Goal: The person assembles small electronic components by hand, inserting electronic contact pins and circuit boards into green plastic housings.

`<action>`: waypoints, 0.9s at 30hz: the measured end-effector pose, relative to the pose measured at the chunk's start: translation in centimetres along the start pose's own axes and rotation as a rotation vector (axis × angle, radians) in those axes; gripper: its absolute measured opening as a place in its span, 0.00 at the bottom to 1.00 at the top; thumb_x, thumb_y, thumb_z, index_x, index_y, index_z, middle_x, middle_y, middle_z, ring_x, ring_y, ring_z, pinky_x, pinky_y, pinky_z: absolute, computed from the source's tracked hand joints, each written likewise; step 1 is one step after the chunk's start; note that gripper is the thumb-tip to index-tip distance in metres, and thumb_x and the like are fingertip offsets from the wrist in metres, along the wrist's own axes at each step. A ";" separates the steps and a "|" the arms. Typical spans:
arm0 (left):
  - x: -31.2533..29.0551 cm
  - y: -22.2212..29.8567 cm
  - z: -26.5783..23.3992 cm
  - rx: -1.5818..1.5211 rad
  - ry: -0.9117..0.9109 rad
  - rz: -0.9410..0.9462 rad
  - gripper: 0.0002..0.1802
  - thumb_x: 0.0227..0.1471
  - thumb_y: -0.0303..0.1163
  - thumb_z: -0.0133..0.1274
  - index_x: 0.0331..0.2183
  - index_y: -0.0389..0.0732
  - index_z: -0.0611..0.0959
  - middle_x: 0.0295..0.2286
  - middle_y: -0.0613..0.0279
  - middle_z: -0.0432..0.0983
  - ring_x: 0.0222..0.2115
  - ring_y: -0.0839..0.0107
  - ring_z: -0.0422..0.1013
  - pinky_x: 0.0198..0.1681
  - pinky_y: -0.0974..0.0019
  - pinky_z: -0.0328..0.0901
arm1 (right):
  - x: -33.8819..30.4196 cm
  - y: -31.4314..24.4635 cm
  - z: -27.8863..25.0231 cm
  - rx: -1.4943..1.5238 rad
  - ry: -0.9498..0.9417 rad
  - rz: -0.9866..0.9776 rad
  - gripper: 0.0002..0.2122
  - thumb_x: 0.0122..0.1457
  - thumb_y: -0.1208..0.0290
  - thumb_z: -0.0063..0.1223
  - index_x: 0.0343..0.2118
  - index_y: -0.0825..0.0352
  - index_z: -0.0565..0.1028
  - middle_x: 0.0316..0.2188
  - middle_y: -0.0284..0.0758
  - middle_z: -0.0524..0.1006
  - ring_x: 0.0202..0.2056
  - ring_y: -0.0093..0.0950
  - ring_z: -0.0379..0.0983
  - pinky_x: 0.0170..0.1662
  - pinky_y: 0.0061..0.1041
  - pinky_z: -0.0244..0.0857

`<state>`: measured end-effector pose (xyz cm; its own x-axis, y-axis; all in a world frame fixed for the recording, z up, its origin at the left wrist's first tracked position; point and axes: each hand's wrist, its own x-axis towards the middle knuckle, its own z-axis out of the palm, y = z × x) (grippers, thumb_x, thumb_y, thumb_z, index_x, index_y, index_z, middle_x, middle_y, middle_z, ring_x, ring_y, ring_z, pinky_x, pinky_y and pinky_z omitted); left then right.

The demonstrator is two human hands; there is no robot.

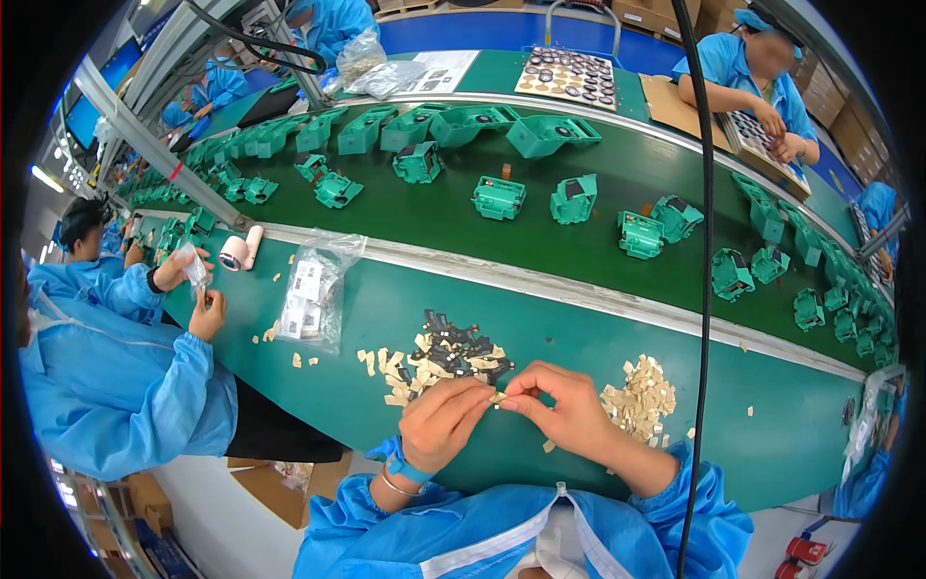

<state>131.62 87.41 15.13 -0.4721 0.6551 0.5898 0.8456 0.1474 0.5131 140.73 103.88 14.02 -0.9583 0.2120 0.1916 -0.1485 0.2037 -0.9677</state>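
Observation:
My left hand and my right hand meet over the near table edge, fingertips pinched together. Between them is a small cream-coloured piece, mostly covered by the fingers; both hands appear to grip it. Just beyond my left hand lies a heap of small black parts mixed with cream flat pieces. To the right of my right hand sits a pile of similar small cream pieces.
A clear bag with labelled contents and a white cylindrical device lie left. Beyond a metal rail, a green conveyor carries several green housings. A black cable hangs at right. Co-workers sit left and far right.

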 end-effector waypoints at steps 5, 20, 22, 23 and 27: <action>0.4 1.9 0.9 -0.252 -0.108 -0.165 0.08 0.43 0.18 0.59 0.31 0.34 0.82 0.29 0.57 0.77 0.25 0.69 0.75 0.25 0.71 0.69 | -1.5 -0.1 -1.4 -0.224 0.140 -0.289 0.06 0.48 0.80 0.61 0.29 0.71 0.75 0.26 0.37 0.77 0.26 0.28 0.73 0.28 0.23 0.67; 1.1 4.7 2.8 -0.297 -0.188 -0.224 0.11 0.43 0.18 0.59 0.33 0.34 0.83 0.29 0.56 0.78 0.25 0.72 0.75 0.25 0.73 0.68 | -4.9 0.1 -4.6 -0.496 0.296 -0.651 0.08 0.39 0.79 0.65 0.25 0.65 0.79 0.26 0.32 0.74 0.25 0.27 0.71 0.24 0.22 0.63; 1.1 4.7 3.2 -0.252 -0.150 -0.216 0.11 0.43 0.18 0.59 0.34 0.34 0.83 0.29 0.57 0.78 0.25 0.72 0.75 0.25 0.73 0.68 | -5.7 0.1 -5.6 -0.507 0.251 -0.653 0.07 0.39 0.77 0.66 0.24 0.64 0.79 0.26 0.32 0.74 0.25 0.28 0.71 0.24 0.23 0.63; 1.2 4.7 3.3 -0.257 -0.150 -0.214 0.11 0.43 0.18 0.59 0.34 0.34 0.83 0.29 0.57 0.78 0.25 0.72 0.75 0.25 0.73 0.68 | -6.0 0.1 -6.1 -0.549 0.259 -0.567 0.08 0.38 0.75 0.67 0.23 0.63 0.78 0.27 0.32 0.74 0.25 0.28 0.70 0.25 0.24 0.62; 1.5 5.5 3.8 -0.280 -0.187 -0.186 0.11 0.44 0.19 0.59 0.34 0.35 0.83 0.29 0.57 0.78 0.25 0.72 0.75 0.25 0.74 0.68 | -7.0 1.1 -5.4 -0.520 0.422 -0.404 0.11 0.37 0.68 0.70 0.22 0.61 0.77 0.30 0.32 0.73 0.25 0.30 0.68 0.26 0.26 0.61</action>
<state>136.52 92.00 16.49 -0.5355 0.7638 0.3604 0.6368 0.0849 0.7663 148.57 107.78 12.49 -0.6651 0.3502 0.6595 -0.2325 0.7421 -0.6286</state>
